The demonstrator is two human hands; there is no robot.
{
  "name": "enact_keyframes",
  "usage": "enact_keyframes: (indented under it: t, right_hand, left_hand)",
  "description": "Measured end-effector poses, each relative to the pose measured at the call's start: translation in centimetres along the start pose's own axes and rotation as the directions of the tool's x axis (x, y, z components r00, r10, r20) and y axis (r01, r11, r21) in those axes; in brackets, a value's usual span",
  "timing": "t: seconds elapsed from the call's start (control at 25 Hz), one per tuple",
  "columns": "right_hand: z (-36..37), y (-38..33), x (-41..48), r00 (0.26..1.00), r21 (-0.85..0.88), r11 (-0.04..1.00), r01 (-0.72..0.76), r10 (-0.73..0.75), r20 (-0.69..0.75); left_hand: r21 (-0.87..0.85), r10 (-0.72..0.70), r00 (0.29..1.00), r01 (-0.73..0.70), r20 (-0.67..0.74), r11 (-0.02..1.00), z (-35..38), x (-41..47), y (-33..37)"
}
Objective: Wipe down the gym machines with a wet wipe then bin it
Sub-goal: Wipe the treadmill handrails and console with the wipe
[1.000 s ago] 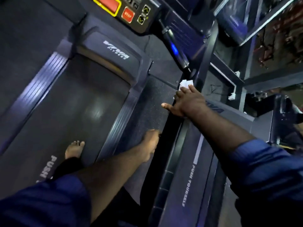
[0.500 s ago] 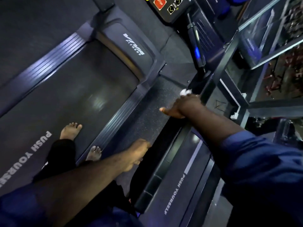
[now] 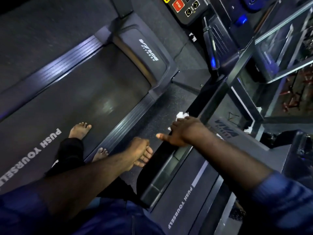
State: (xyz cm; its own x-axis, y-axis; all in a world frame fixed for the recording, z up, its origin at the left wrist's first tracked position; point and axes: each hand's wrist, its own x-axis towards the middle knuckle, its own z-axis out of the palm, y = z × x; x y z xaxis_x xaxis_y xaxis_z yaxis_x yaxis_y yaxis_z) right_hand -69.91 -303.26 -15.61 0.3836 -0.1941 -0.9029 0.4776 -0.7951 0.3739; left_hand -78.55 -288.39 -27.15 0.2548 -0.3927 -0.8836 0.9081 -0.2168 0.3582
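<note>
- Over the last 1 second the view has swung, bringing more of the left treadmill's belt (image 3: pixel 84 99) into sight. The right hand (image 3: pixel 184 131) has stayed at the far end of the right treadmill's side rail (image 3: pixel 162 173).
- With the camera moving this much, whether that hand slid along the rail at all is hard to say; any travel looks slight.
- The wipe (image 3: pixel 182 115) now shows as a bunched white wad. It read as a flatter patch 1 second ago.
- My judgement: wiping of this rail is in progress, with the near stretch of the rail probably yet to be covered. No bin is in view, so the binning step is not yet at hand.
- The right hand lies over the wipe and presses it to the rail. Its fingers are laid forward and its thumb is stuck out to the left, clear of the wipe. The wad pokes out just beyond the fingertips, on the far side.
- The left hand (image 3: pixel 139 150) hangs released, fingers loosely bent, holding nothing. It is near and left of the right hand, over the floor strip (image 3: pixel 162 112) between the 2 treadmills, apart from the wipe.
</note>
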Motion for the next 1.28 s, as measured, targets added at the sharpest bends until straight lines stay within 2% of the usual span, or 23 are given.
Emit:
enact_keyframes:
  t: [0.08, 0.2, 0.24, 0.32, 0.44, 0.48, 0.56, 0.64, 0.72, 0.8, 0.84, 0.92, 1.0, 1.16, 1.28]
  right_hand:
    - [0.2, 1.4, -1.4, 0.997, 0.048, 0.998, 0.046, -0.043, -0.062]
    - [-0.3, 3.3, 0.5, 0.989, 0.079, 0.990, -0.114, 0.121, -0.090]
    - [-0.4, 2.2, 1.1, 0.989, 0.066, 0.990, -0.128, 0.132, -0.066]
    - [0.9, -1.3, 0.6, 0.999, 0.012, 0.999, -0.047, 0.047, -0.014]
    - [2.5, -3.3, -2.4, 0.987, 0.047, 0.988, 0.150, -0.147, -0.068]
    - [2.3, -2.8, -3.0, 0.987, 0.066, 0.987, 0.147, -0.142, -0.076]
    - [1.6, -1.5, -2.1, 0.996, 0.082, 0.996, 0.043, -0.036, -0.083]
    - [1.2, -3.3, -1.8, 0.995, 0.027, 0.999, -0.030, 0.032, -0.091]
    - [2.7, -7.6, -3.5, 0.991, -0.022, 0.995, 0.097, -0.099, -0.091]
    - [4.4, -9.8, -6.7, 0.973, 0.034, 0.977, 0.212, -0.208, -0.097]
    - [4.4, -9.5, -7.8, 0.974, 0.085, 0.973, 0.216, -0.208, -0.092]
    - [3.6, -8.2, -7.9, 0.991, 0.163, 0.980, 0.116, -0.103, -0.087]
    - [2.9, -9.2, -7.2, 0.995, 0.119, 0.993, 0.024, -0.012, -0.098]
    - [5.5, -17.2, -8.9, 0.995, 0.121, 0.991, 0.065, -0.056, -0.076]
    - [7.8, -18.4, -11.3, 0.966, 0.186, 0.978, 0.099, -0.049, -0.255]
  left_hand:
    - [0.001, -0.003, 1.000, 0.003, -0.008, 1.000, -0.3, -0.4, -0.8]
    - [0.003, -0.001, 0.999, 0.001, -0.037, 1.000, -0.7, -0.6, -2.0]
    - [0.005, 0.006, 0.998, -0.005, -0.066, 1.000, -0.8, -0.4, -2.3]
    - [0.024, 0.035, 0.991, -0.032, -0.126, 0.999, -1.2, 0.2, -2.5]
    - [0.046, 0.061, 0.983, -0.054, -0.172, 0.997, -1.4, 0.8, -2.1]
    - [0.037, 0.071, 0.982, -0.066, -0.177, 0.997, -1.3, 0.7, -1.9]
    - [0.029, 0.104, 0.978, -0.101, -0.180, 0.994, -0.9, 0.5, -1.5]
    - [0.052, 0.134, 0.972, -0.126, -0.195, 0.991, -1.0, 0.5, -1.2]
    - [0.071, 0.134, 0.971, -0.122, -0.199, 0.990, -1.5, 0.3, -1.2]
    - [0.055, 0.120, 0.977, -0.112, -0.174, 0.992, -1.9, -0.2, -1.4]
    - [0.058, 0.120, 0.981, -0.112, -0.151, 0.992, -1.9, -0.7, -1.2]
    - [0.059, 0.124, 0.988, -0.119, -0.088, 0.991, -1.8, -1.4, -0.9]
    - [0.076, 0.120, 0.993, -0.118, -0.021, 0.990, -2.1, -1.9, -0.4]
    - [0.224, 0.155, 0.987, -0.159, 0.038, 0.962, -3.2, -3.8, 0.2]
    - [0.345, 0.201, 0.976, -0.218, 0.084, 0.913, -2.6, -4.8, 0.5]
